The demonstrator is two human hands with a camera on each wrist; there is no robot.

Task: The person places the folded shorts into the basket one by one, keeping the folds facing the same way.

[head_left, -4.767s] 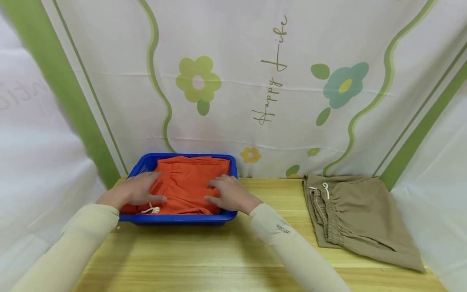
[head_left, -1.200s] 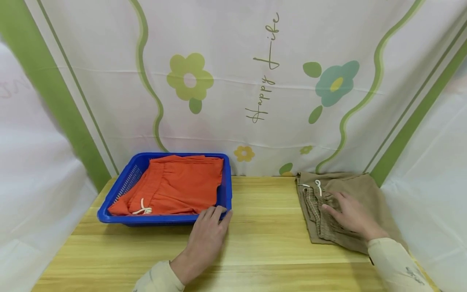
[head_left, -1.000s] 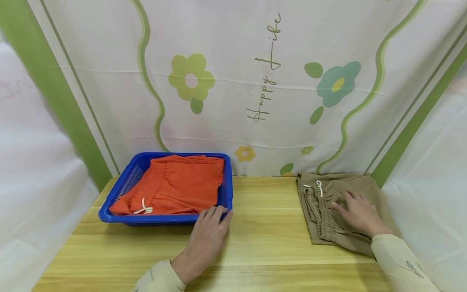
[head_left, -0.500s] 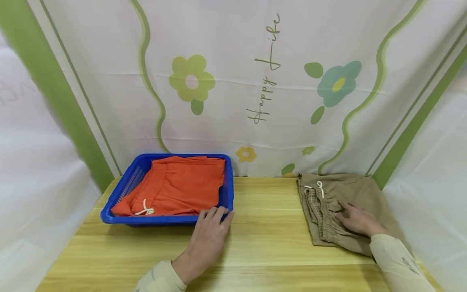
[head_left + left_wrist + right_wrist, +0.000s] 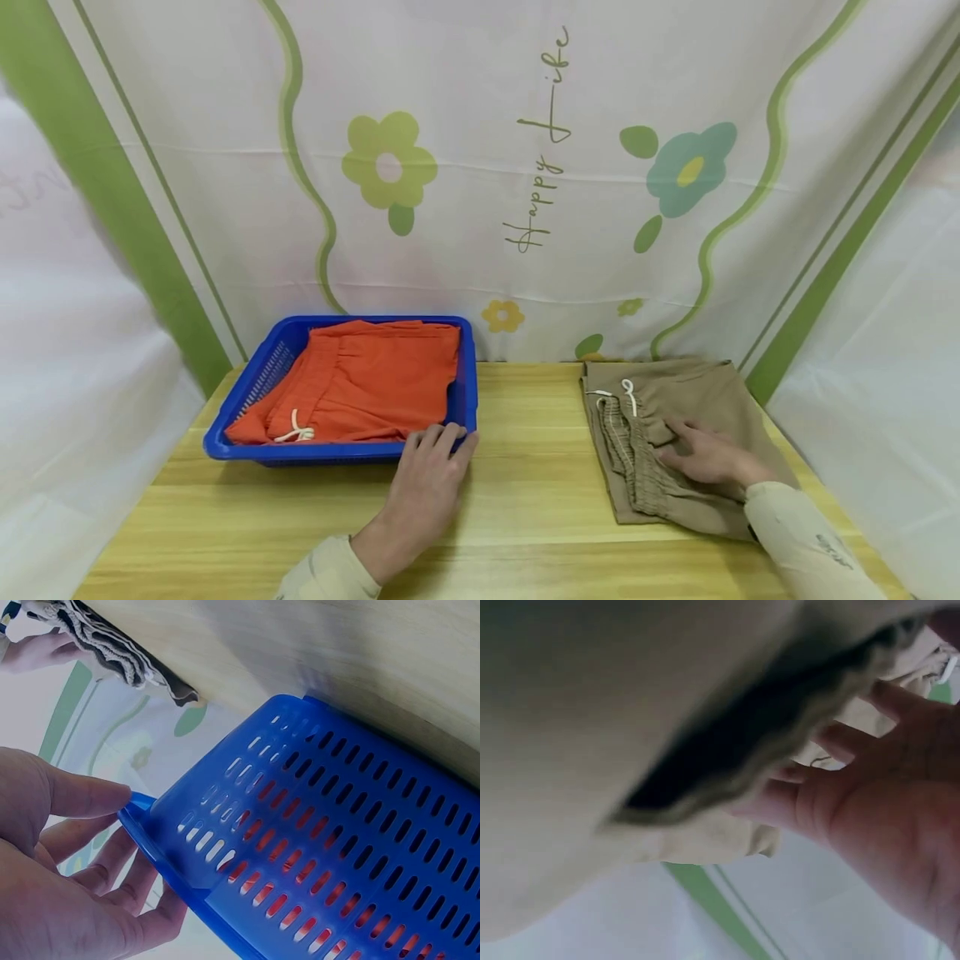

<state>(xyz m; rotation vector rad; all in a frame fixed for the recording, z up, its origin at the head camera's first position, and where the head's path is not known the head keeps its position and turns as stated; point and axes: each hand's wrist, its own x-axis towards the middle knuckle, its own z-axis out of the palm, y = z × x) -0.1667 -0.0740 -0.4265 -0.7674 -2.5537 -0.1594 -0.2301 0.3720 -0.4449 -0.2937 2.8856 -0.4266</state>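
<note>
In the head view, orange drawstring pants [image 5: 375,383] lie folded in a blue plastic basket [image 5: 330,452]. My left hand [image 5: 423,492] grips the basket's near right corner. From the left wrist view, the thumb lies on one side of the rim [image 5: 139,814] and the fingers on the other. To the right, folded khaki pants [image 5: 720,400] with an elastic waistband and white drawstring lie on the table. My right hand [image 5: 708,454] rests on them, its fingers extended across the cloth below the waistband, which wrinkles beside the thumb. A sleeve [image 5: 630,712] hides much of the right wrist view.
The wooden tabletop [image 5: 532,467] shows between the basket and the khaki pants. A white printed curtain [image 5: 465,267] hangs right behind both, and white cloth sides [image 5: 82,350] rise at left and right.
The khaki pants have slid left and slightly nearer me under my right hand. My left hand stays at the basket's corner; earlier, both hands were over the orange pants in the basket.
</note>
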